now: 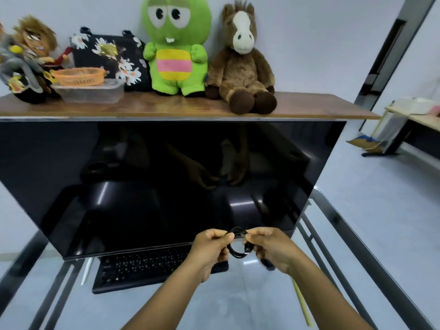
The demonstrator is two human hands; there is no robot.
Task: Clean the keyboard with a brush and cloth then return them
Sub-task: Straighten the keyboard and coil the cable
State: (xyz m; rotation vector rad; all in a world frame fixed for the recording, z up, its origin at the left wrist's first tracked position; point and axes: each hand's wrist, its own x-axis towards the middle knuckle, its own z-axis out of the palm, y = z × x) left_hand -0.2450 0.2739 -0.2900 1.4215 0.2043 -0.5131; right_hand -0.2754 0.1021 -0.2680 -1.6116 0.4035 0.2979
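A black keyboard (pixel 142 267) lies on the glass desk (pixel 250 301) under the lower edge of a large dark monitor (pixel 166 182). Above the keyboard's right end, both hands hold a coiled black cable (pixel 238 248) with a USB plug at its end. My left hand (pixel 210 248) pinches the coil's left side. My right hand (pixel 269 246) pinches the right side. A thin yellow stick (pixel 302 306), perhaps a brush handle, lies on the desk below my right forearm. A white pen-like object (pixel 86 270) lies left of the keyboard. No cloth is in view.
A wooden shelf (pixel 190 108) above the monitor carries plush toys, a floral bag (pixel 109 55), an orange basket (pixel 78 76) and a clear plastic tub (pixel 90 92). Another desk (pixel 416 120) stands at the far right.
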